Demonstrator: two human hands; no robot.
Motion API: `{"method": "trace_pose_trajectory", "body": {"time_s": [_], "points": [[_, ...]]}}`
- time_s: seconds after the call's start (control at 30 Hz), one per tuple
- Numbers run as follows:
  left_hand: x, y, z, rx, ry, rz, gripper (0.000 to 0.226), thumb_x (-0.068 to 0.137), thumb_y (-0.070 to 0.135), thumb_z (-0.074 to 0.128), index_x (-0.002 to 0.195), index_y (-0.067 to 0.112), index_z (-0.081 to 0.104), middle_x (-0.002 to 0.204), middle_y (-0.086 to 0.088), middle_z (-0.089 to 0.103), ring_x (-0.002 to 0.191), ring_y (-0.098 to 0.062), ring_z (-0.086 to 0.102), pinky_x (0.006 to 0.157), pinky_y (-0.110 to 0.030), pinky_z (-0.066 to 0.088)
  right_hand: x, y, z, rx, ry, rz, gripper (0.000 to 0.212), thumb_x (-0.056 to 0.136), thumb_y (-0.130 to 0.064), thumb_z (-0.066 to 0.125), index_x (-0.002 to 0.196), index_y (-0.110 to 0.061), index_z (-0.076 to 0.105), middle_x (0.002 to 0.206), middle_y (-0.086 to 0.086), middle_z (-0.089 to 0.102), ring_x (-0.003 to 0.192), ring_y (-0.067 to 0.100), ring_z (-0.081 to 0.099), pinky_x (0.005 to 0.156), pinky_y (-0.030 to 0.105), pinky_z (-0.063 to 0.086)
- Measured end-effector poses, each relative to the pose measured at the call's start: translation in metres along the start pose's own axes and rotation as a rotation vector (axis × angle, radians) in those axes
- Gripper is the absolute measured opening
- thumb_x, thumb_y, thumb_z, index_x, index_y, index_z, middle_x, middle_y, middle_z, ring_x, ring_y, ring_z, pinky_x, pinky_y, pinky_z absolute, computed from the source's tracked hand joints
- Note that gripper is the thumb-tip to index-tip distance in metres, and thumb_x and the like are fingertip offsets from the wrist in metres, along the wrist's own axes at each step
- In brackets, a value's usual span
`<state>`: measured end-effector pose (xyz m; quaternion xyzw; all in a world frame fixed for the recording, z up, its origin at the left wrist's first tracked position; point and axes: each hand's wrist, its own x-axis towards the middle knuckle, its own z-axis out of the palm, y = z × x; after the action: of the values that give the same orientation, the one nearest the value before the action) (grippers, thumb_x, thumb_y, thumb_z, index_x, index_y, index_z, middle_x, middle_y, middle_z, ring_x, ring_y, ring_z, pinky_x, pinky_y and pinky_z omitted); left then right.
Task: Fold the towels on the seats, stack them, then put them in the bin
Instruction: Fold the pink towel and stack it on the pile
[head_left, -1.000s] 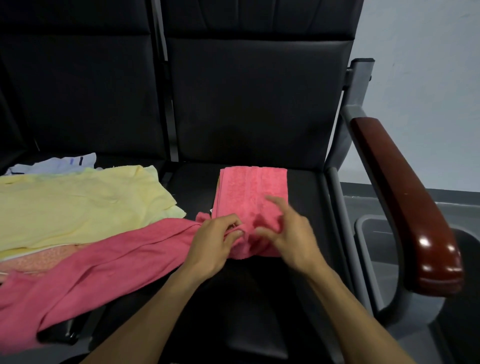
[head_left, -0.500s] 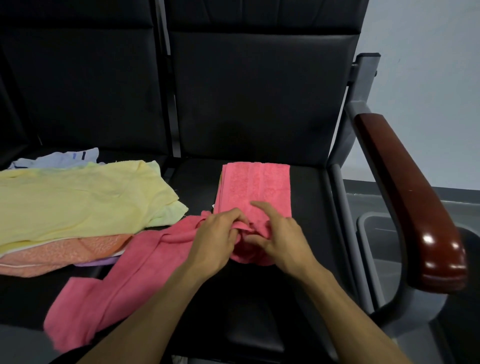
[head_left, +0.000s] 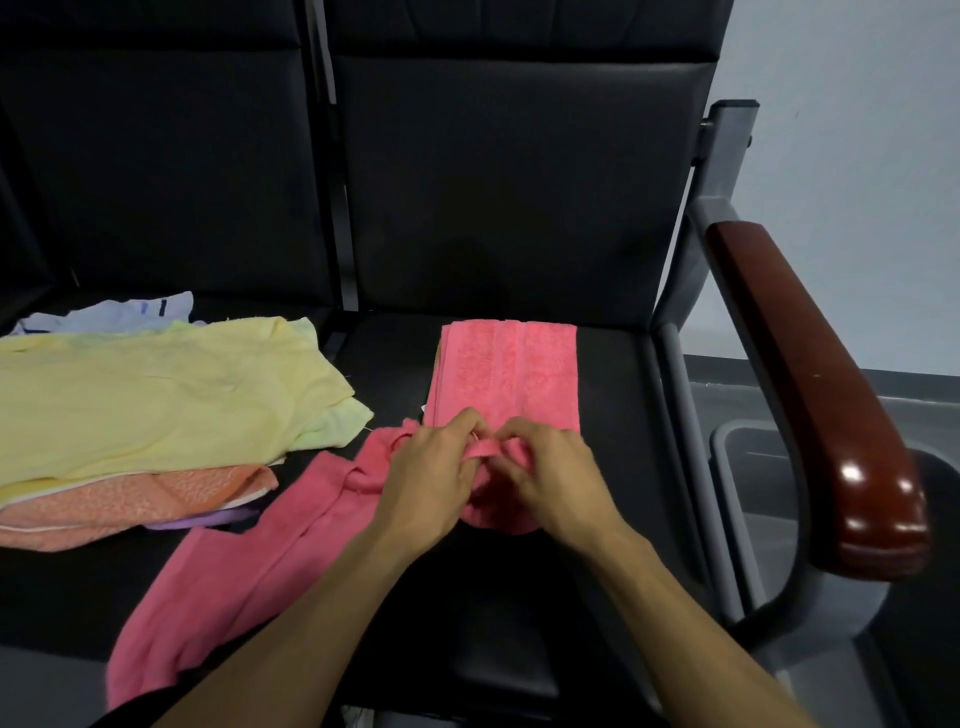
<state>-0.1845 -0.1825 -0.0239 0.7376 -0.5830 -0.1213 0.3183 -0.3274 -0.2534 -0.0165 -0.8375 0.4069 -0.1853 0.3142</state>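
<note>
Both hands are bunched up on the pink towel (head_left: 291, 551) right at the near edge of a folded pink towel (head_left: 509, 374) on the black seat (head_left: 613, 467): left hand (head_left: 428, 480) and right hand (head_left: 550, 478) pinching it. Yellow towel (head_left: 156, 395) tops a pile on the left; grey bin (head_left: 753, 467) sits past the armrest (head_left: 821, 405).

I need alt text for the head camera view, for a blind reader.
Both hands, left hand and right hand, pinch one end of a pink towel on a black seat. Unfolded towels lie left; a grey bin stands right.

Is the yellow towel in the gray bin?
No, the yellow towel lies on the pile on the left seat, while the gray bin sits beyond the armrest.
</note>
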Motion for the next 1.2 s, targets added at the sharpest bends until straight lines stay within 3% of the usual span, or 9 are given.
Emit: {"method": "trace_pose_trajectory", "body": {"time_s": [0.17,0.37,0.47,0.6,0.8,0.87,1.03,1.1,1.2], "points": [[0.001,-0.005,-0.008,0.1,0.092,-0.117,0.031,0.086,0.0,0.064,0.108,0.022,0.064,0.081,0.002,0.069,0.073,-0.022,0.063,0.066,-0.032,0.047,0.004,0.005,-0.017,0.042,0.447,0.234,0.034,0.099,-0.03,0.058,0.067,-0.021,0.052,0.055,-0.007,0.054,0.051,0.006,0.05,0.048,0.023,0.032],[0.001,0.002,-0.005,0.103,0.025,-0.055,0.007,0.095,0.012,0.062,0.095,0.019,0.064,0.069,0.002,0.063,0.063,-0.02,0.057,0.062,-0.035,0.044,-0.002,-0.003,-0.002,-0.044,0.008,0.01,0.027,0.089,-0.039,0.072,0.114,-0.033,0.063,0.058,-0.011,0.052,0.054,0.001,0.051,0.063,0.026,0.045],[0.0,0.003,-0.007,0.151,0.06,-0.065,0.006,0.096,0.02,0.061,0.09,0.019,0.063,0.071,0.004,0.062,0.067,-0.021,0.056,0.062,-0.036,0.042,0.002,-0.005,-0.002,-0.084,0.209,0.069,0.019,0.095,-0.029,0.064,0.078,-0.024,0.06,0.056,-0.008,0.054,0.049,0.003,0.048,0.049,0.02,0.032],[0.004,-0.003,-0.013,0.161,0.146,-0.097,0.008,0.094,0.018,0.059,0.086,0.019,0.061,0.076,0.007,0.061,0.072,-0.023,0.058,0.063,-0.037,0.044,0.003,0.001,-0.015,-0.036,0.459,0.253,0.016,0.097,-0.024,0.059,0.081,-0.021,0.06,0.061,-0.009,0.057,0.058,0.014,0.058,0.051,0.025,0.037],[0.001,-0.003,-0.007,0.068,0.047,0.023,0.009,0.097,0.019,0.057,0.091,0.023,0.063,0.074,0.008,0.063,0.07,-0.019,0.06,0.066,-0.038,0.048,0.002,-0.001,-0.002,-0.032,0.034,0.034,0.032,0.089,-0.038,0.071,0.119,-0.031,0.061,0.078,-0.01,0.066,0.068,0.01,0.063,0.069,0.03,0.051],[0.003,-0.005,-0.005,0.075,0.09,0.074,0.007,0.095,0.018,0.061,0.09,0.019,0.065,0.083,0.011,0.059,0.08,-0.016,0.054,0.071,-0.036,0.043,0.003,-0.003,-0.001,-0.059,0.147,-0.001,0.005,0.093,-0.029,0.066,0.093,-0.024,0.068,0.066,-0.008,0.062,0.058,0.008,0.056,0.06,0.029,0.044],[0.004,-0.015,-0.002,0.239,0.088,0.068,0.003,0.092,0.016,0.065,0.092,0.015,0.067,0.094,0.005,0.049,0.085,-0.018,0.046,0.08,-0.043,0.046,0.006,0.002,-0.018,0.097,0.496,0.246,0.016,0.096,-0.021,0.06,0.08,-0.02,0.064,0.063,-0.006,0.062,0.061,0.014,0.06,0.061,0.03,0.045],[0.005,-0.014,-0.003,0.229,0.106,0.033,0.007,0.092,0.014,0.061,0.09,0.014,0.067,0.095,0.004,0.047,0.087,-0.019,0.046,0.081,-0.043,0.046,0.004,0.004,-0.019,0.011,0.336,0.252,0.01,0.094,-0.031,0.065,0.102,-0.025,0.067,0.078,-0.004,0.07,0.077,0.02,0.068,0.071,0.035,0.053],[0.007,-0.007,-0.004,0.192,0.133,0.058,0.009,0.09,0.013,0.057,0.084,0.013,0.064,0.098,0.005,0.042,0.088,-0.016,0.039,0.08,-0.037,0.04,0.0,0.0,-0.009,-0.086,0.047,0.11,0.062,0.085,-0.046,0.075,0.139,-0.034,0.048,0.086,-0.004,0.071,0.081,0.018,0.068,0.082,0.035,0.052]]}}
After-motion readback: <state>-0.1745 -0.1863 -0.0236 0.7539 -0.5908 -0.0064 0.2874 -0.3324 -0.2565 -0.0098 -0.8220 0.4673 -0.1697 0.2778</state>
